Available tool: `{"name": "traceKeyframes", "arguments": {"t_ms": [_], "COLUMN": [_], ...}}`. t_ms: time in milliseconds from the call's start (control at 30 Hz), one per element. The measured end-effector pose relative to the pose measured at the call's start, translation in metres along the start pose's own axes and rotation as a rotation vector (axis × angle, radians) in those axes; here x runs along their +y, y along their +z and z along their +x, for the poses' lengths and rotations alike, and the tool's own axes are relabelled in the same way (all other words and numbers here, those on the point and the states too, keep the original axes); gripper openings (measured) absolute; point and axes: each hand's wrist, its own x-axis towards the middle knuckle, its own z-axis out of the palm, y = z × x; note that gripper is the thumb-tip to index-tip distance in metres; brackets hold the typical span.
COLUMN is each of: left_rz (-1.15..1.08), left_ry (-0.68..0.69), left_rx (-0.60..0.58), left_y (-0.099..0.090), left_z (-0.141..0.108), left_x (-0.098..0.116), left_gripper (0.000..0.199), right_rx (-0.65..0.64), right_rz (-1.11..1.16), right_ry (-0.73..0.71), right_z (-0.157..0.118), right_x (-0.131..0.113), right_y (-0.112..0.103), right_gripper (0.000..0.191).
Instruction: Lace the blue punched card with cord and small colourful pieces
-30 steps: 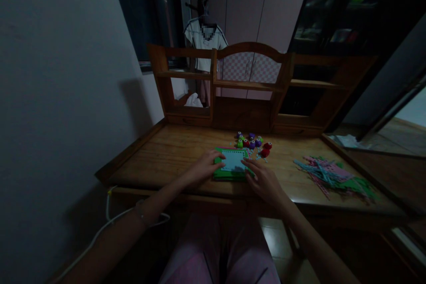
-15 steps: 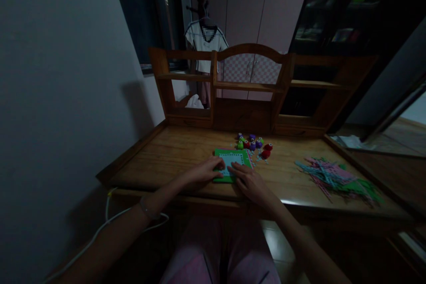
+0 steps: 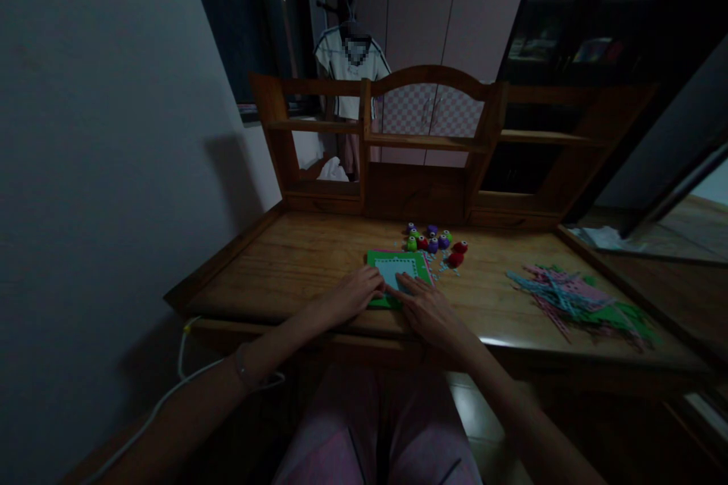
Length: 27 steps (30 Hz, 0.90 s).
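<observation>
A green frame-like sheet point(image 3: 421, 265) with a light blue middle and a dotted border lies flat near the front edge of the wooden desk, with a pink edge showing beneath it. On its lower left part rests my left hand point(image 3: 361, 289), fingers curled together; what they hold, if anything, is too small to make out. My right hand point(image 3: 426, 305) lies over the lower right part, fingers stretched out and apart on the sheet. The fingertips of both hands are close together over the blue middle.
Several small purple, green and red round pieces with eyes point(image 3: 433, 245) stand behind the sheet, with small pale bits beside them. A heap of pink, blue and green strips point(image 3: 574, 297) lies at the right. A wooden shelf point(image 3: 421, 142) lines the desk's back.
My left hand's fingers have drawn closer together and turned toward the right hand. My right hand's fingers have spread a little on the sheet. The view has shifted slightly.
</observation>
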Motion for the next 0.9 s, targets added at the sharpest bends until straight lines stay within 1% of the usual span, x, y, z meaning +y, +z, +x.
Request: {"name": "traceKeyframes", "arguments": {"t_ms": [100,233,367,567,633,700,767,833,900], "left_rz": [0.023,-0.013,-0.096,-0.268,-0.297,-0.325,-0.391,-0.521,-0.682], "left_ry": [0.023,0.048,0.049,-0.002,-0.051,-0.158,-0.296,-0.391,-0.395], "left_rx": [0.007,0.024,0.002,0.004,0.063,0.203,0.368,0.472,0.504], "left_y": [0.001,0.001,-0.005,-0.015,-0.017,-0.018,-0.018,-0.015,-0.006], "left_z": [0.0,-0.002,-0.009,-0.028,-0.033,-0.035,-0.03,-0.014,0.018], "left_x": [0.0,-0.001,-0.001,-0.001,0.001,0.007,0.015,0.029,0.052], "left_gripper": [0.008,0.009,0.01,0.008,0.01,0.012,0.014,0.017,0.02], "right_rx": [-0.017,-0.028,-0.028,-0.027,-0.021,-0.01,0.004,0.015,0.025], "right_rz": [-0.043,-0.061,-0.079,-0.081,-0.067,-0.041,-0.005,0.036,0.074], "right_ry": [0.004,0.016,0.013,0.025,0.027,0.029,0.031,0.036,0.056], "right_z": [0.001,0.002,0.001,-0.002,-0.002,-0.002,-0.003,-0.004,-0.006], "right_x": [-0.001,-0.002,-0.002,-0.001,0.0,0.001,0.002,0.002,0.002], "right_y": [-0.001,0.0,0.0,0.003,0.004,0.006,0.006,0.007,0.008], "right_gripper": [0.055,0.056,0.058,0.056,0.056,0.055,0.055,0.054,0.05]}}
